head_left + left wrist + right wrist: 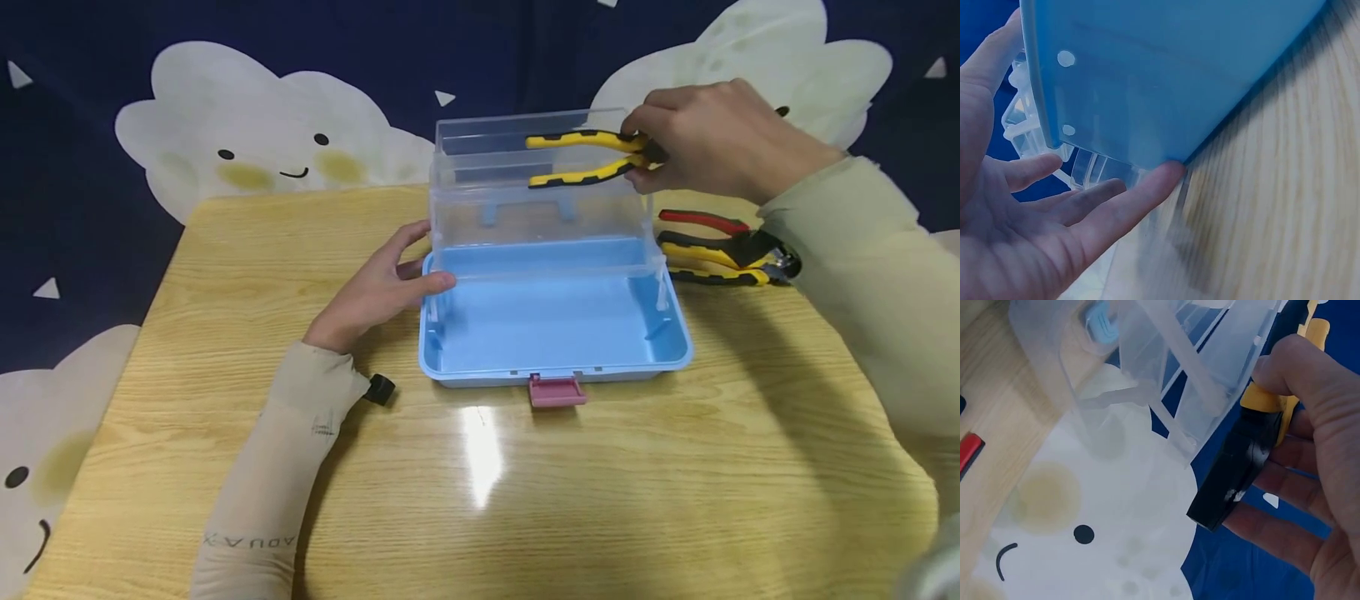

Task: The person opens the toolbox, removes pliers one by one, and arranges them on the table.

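A pale blue toolbox (540, 333) with raised clear trays (517, 221) stands on the table. My left hand (386, 287) holds its left side, the thumb over the rim; in the left wrist view the fingertips (1169, 175) meet the lower edge of the blue wall. Above the trays, my right hand (697, 137) grips yellow-and-black pliers (581, 139) near the pivot, their spread handles pointing left across the top tray. In the right wrist view the black head of the pliers (1229, 472) shows beneath my thumb, beside the clear trays (1141, 362).
Right of the toolbox lie several more hand tools, with a red handle (701, 220) and yellow-and-black handles (716, 277). A pink latch (557, 392) hangs at the toolbox front. The wooden table (420, 500) backs onto a dark blue cloth with cloud faces (277, 125).
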A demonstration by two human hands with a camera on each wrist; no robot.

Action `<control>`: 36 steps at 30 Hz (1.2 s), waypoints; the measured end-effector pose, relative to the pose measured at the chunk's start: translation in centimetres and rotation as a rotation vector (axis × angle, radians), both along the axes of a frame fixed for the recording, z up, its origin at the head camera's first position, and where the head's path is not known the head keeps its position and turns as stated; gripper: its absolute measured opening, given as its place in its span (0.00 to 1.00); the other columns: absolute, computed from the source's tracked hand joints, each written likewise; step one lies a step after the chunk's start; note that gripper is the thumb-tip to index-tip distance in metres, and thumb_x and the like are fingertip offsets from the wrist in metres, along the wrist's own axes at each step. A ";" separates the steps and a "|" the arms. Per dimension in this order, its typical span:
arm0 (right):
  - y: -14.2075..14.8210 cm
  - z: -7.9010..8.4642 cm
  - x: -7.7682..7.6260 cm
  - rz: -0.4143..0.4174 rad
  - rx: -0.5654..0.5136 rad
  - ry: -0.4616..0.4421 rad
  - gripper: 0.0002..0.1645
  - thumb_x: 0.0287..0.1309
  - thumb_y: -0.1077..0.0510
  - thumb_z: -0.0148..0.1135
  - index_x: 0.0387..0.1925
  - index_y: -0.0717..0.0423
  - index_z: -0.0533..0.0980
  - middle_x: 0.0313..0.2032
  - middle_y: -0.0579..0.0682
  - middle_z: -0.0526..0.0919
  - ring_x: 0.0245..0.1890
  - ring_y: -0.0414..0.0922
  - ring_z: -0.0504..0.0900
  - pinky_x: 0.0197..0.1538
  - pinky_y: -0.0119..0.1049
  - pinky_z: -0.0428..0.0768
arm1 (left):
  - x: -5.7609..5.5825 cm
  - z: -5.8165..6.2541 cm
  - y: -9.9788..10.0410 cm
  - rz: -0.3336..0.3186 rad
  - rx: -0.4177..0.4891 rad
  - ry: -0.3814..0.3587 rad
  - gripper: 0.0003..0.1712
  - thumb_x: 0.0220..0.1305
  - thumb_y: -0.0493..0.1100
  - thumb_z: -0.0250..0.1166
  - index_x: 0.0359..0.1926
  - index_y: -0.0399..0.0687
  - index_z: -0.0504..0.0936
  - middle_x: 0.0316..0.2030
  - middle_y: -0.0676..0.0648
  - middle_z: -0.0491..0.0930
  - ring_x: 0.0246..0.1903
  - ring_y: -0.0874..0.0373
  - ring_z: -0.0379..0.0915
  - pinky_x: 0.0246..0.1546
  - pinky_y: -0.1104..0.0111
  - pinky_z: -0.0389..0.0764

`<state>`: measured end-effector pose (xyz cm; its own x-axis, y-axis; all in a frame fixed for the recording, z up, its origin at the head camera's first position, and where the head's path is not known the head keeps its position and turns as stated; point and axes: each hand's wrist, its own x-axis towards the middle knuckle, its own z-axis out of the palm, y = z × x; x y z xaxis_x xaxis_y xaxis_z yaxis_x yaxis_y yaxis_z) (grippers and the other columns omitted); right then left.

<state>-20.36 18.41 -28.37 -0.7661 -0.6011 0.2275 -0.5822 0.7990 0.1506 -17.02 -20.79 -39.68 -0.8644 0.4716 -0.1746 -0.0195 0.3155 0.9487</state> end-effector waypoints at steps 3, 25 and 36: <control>0.5 -0.3 0.7 0.011 -0.019 0.039 0.29 0.52 0.53 0.79 0.52 0.67 0.81 0.40 0.63 0.87 0.32 0.56 0.86 0.30 0.52 0.80 | 0.1 0.1 -0.2 0.009 -0.014 0.000 0.51 0.64 0.56 0.73 0.80 0.72 0.53 0.83 0.60 0.44 0.79 0.51 0.58 0.67 0.48 0.80; 2.4 -1.9 5.8 -0.010 -0.123 0.102 0.30 0.46 0.53 0.80 0.49 0.65 0.81 0.37 0.61 0.86 0.28 0.54 0.83 0.23 0.50 0.75 | 0.6 0.2 -2.3 0.048 -0.022 -0.002 0.48 0.66 0.52 0.73 0.79 0.71 0.55 0.82 0.59 0.48 0.78 0.49 0.60 0.66 0.46 0.80; 4.3 -3.8 8.0 0.035 -0.214 0.190 0.36 0.59 0.33 0.67 0.45 0.63 0.82 0.32 0.60 0.85 0.24 0.53 0.80 0.26 0.55 0.72 | 0.9 0.6 -2.4 0.022 -0.003 -0.006 0.48 0.66 0.52 0.72 0.79 0.70 0.55 0.82 0.58 0.49 0.76 0.50 0.65 0.64 0.48 0.82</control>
<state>-12.38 22.74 -32.16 -0.6771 -0.5492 0.4898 -0.5873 0.8044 0.0900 -16.16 -23.22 -39.07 -0.8735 0.4520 -0.1808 -0.0318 0.3177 0.9477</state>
